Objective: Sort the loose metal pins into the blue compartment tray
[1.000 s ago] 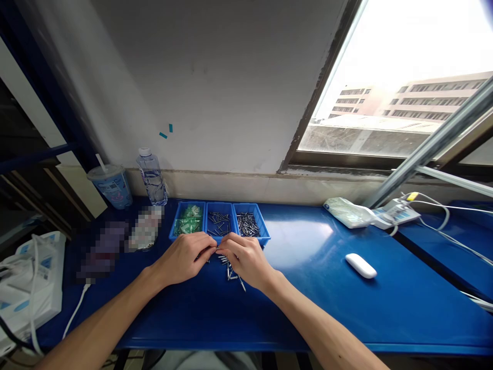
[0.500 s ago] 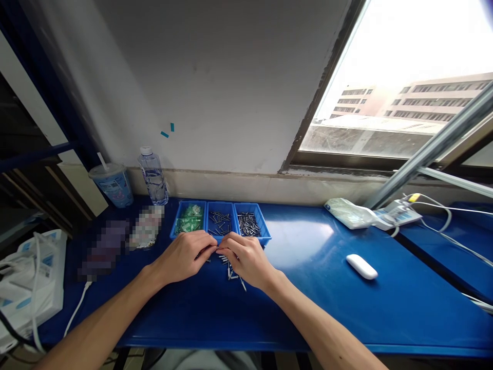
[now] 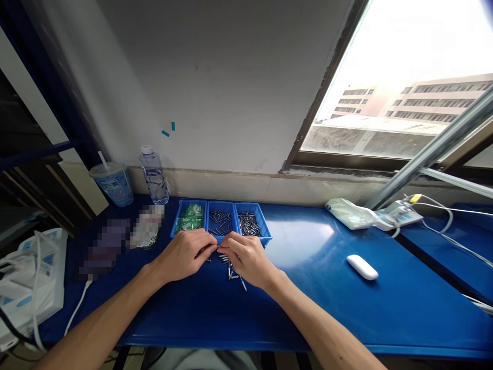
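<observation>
My left hand point(image 3: 192, 254) and my right hand point(image 3: 246, 257) meet fingertip to fingertip just in front of a blue three-compartment bin point(image 3: 265, 226). Both are closed in a pinch, and whatever sits between the fingertips is too small to make out. Several loose metal pins like rivets point(image 3: 231, 272) lie on the table beneath and beside my right hand. Small green packets point(image 3: 191, 218) fill the bin's left compartment. A few dark pins point(image 3: 220, 221) lie in the middle one, and a denser pile of metal pins point(image 3: 249, 224) fills the right one.
A water bottle point(image 3: 154, 177) and a lidded cup with a straw point(image 3: 112, 184) stand at the back left. White power strips point(image 3: 34, 288) with cables lie at far left. Rightward are a white oval case point(image 3: 362, 267), a plastic packet point(image 3: 350, 213) and a metal bar point(image 3: 423, 149).
Both hands keep their pinch in nearly the same place. The whole view has shifted very slightly.
</observation>
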Available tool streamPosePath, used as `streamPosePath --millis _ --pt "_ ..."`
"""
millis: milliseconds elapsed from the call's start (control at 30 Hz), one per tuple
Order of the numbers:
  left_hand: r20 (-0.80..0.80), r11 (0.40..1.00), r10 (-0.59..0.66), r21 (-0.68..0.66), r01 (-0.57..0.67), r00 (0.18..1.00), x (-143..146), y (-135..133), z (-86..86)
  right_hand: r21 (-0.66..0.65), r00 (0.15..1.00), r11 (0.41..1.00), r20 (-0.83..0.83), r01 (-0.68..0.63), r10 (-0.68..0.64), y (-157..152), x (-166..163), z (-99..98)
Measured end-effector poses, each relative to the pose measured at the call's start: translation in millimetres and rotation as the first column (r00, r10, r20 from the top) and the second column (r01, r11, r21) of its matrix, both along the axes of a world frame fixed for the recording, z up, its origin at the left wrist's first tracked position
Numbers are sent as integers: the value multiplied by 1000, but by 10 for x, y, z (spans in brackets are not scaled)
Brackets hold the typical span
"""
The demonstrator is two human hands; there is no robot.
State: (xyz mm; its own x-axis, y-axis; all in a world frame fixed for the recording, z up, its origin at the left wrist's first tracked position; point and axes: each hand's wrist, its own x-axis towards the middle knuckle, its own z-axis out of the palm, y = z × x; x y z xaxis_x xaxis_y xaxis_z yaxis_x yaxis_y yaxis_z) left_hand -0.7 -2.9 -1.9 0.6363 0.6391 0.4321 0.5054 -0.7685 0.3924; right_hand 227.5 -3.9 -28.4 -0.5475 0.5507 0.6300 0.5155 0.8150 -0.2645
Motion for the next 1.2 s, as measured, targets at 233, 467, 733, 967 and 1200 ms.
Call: streamPosePath --millis 233,467,733,967,1200 --pt "0 1000 5 4 -5 1000 -4 0 -5 14 1000 1000 -1 -9 9 -2 -8 11" --pt "2 1000 2 10 -2 1000 -4 6 -15 17 1000 1000 16 1 -1 -4 -8 9" --pt "1 1000 11 21 -11 1000 -8 6 -5 23 1000 1000 18 11 -11 11 7 9" --pt "2 999 12 32 -12 1000 -10 6 3 15 1000 1000 -8 17 -17 31 34 29" --pt "3 999 27 43 -27 1000 -6 15 3 34 1000 999 -12 16 -15 47 63 64"
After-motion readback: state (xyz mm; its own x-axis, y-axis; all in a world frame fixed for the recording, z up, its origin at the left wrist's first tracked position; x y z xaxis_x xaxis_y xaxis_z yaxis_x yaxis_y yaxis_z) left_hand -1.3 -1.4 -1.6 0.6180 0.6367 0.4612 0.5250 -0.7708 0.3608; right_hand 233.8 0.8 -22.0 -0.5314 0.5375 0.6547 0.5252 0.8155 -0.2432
